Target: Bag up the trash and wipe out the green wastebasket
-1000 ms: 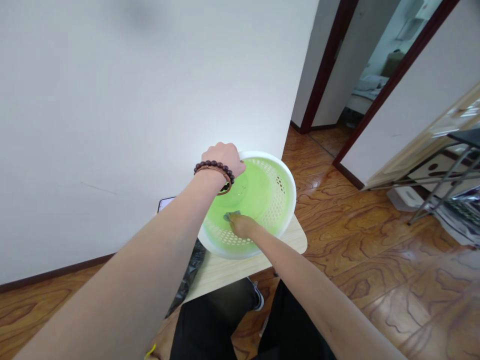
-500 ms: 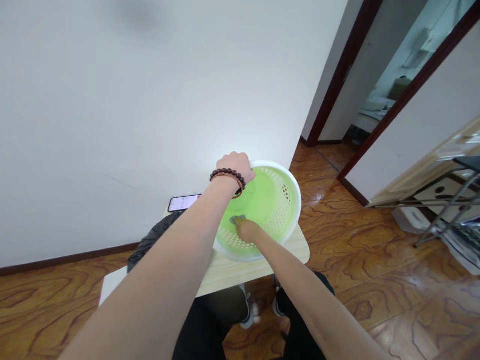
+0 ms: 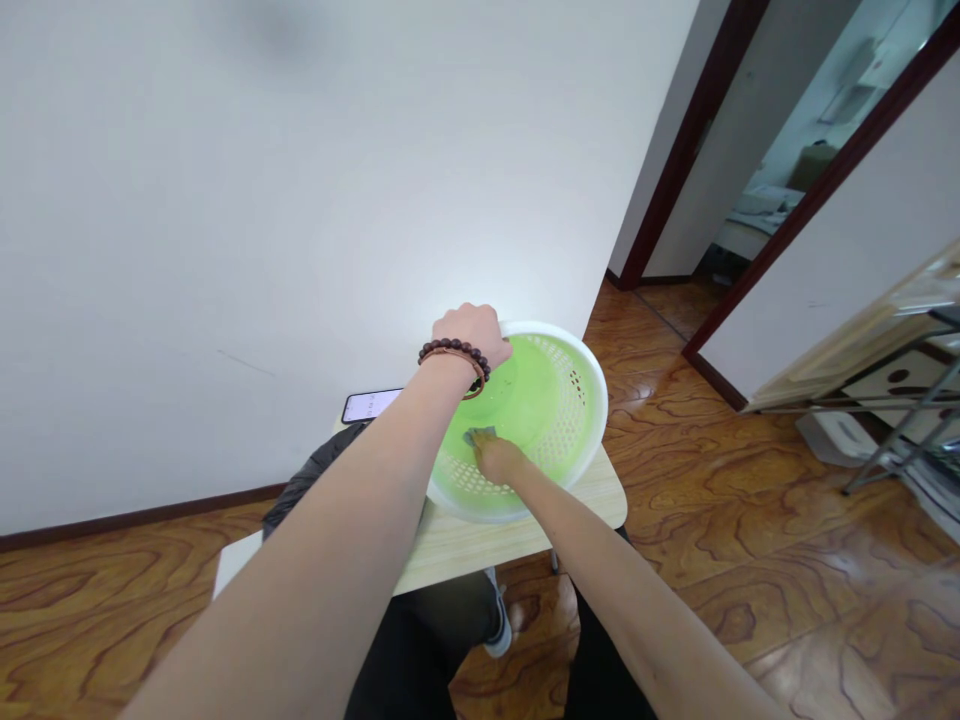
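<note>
One green perforated plastic basket [image 3: 536, 400], white rim, on pale wood-grain table [image 3: 465, 560]. Inside basket: one gray cloth [image 3: 480, 434], near side, bunched at right hand's [image 3: 499, 460] fingertips, pinched between them. Left hand [image 3: 472, 332]: fingers curled over basket's far-left rim, undersides hidden. One smartphone [image 3: 367, 406] left of basket, beside wall [image 3: 300, 250].

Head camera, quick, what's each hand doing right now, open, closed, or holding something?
Left hand: closed on the green perforated basket at its white rim.
Right hand: closed, holding a grey cloth inside the basket.
</note>
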`<state>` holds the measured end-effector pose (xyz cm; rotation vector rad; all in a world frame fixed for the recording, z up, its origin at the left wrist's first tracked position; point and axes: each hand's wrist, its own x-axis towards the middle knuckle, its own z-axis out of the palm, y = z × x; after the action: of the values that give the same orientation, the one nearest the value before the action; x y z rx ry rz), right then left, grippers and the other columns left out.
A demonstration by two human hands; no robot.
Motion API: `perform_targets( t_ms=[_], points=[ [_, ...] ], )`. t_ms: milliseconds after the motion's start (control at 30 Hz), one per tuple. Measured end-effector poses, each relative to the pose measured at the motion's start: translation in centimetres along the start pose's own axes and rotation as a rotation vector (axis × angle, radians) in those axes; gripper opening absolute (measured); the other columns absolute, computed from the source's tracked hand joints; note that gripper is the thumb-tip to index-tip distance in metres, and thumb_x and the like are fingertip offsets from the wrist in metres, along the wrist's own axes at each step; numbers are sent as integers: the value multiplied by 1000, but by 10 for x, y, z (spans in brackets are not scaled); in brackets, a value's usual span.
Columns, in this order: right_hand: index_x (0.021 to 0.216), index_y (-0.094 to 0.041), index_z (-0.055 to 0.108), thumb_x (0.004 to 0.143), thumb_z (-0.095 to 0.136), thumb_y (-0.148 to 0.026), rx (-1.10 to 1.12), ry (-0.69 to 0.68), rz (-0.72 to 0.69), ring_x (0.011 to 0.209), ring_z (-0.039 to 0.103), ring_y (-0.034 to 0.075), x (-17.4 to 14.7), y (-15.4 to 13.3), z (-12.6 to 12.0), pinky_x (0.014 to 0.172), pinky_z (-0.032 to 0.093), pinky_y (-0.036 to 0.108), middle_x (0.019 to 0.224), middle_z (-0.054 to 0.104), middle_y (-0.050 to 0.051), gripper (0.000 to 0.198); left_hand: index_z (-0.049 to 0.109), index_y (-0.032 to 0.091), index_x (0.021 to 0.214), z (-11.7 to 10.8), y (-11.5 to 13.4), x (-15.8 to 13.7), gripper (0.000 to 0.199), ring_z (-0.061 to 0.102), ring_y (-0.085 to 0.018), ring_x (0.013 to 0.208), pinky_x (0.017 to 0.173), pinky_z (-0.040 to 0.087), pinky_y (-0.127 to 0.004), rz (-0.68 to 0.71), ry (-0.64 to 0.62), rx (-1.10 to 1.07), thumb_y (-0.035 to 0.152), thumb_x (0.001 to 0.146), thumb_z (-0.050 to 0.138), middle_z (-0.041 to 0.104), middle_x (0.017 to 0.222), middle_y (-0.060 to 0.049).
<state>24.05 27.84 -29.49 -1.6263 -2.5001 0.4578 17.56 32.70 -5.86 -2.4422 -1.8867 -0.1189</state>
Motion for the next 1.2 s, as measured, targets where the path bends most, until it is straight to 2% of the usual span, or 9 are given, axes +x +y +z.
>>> perform_targets(
  t_ms=[333,733,867,967,1067,1133,1200],
  points=[
    [125,-3,40,87,27,-19,-1,-23,38,115,42,20,-6,11,-8,95,34,31,127,46,16,44,58,22,104,-4,-3,0,43,56,-25,88,72,46,-32,-57,-9,-39,46,70,46,59,100,-9],
    [125,-2,41,85,28,-17,7,-11,-30,115,43,20,-5,12,-3,96,33,32,127,45,18,44,59,22,102,-2,-1,1,40,56,-23,87,72,46,-31,-45,-17,-33,44,72,44,60,98,-8],
    [126,-4,40,86,27,-18,16,-14,-12,116,42,21,-4,9,-4,96,34,33,128,44,17,44,59,22,100,-2,-1,0,38,57,-24,85,69,47,-32,-46,8,-30,42,72,44,60,95,-9],
    [127,-7,40,87,26,-20,39,-15,23,116,42,20,-3,6,-7,96,34,32,129,44,15,44,59,22,100,-2,-1,-2,36,57,-24,84,68,47,-33,-39,18,-21,41,73,44,60,95,-9],
    [123,-12,46,83,34,-17,5,-86,115,114,44,20,-5,13,-17,95,34,34,126,48,13,42,59,22,99,-3,0,-3,36,57,-25,85,68,47,-33,-24,11,-6,40,73,44,60,95,-10],
    [120,-9,50,80,37,-12,-48,-99,209,118,40,24,-8,23,-26,97,30,40,125,47,17,42,59,21,100,-4,1,-5,36,56,-25,86,69,46,-33,-21,3,3,39,74,43,60,96,-11],
    [120,-4,48,79,35,-8,-106,-35,309,124,30,27,-10,32,-32,101,21,45,129,41,21,43,59,20,101,-5,3,-6,36,56,-25,88,70,46,-34,-20,-5,5,37,74,43,60,97,-12]
  ],
)
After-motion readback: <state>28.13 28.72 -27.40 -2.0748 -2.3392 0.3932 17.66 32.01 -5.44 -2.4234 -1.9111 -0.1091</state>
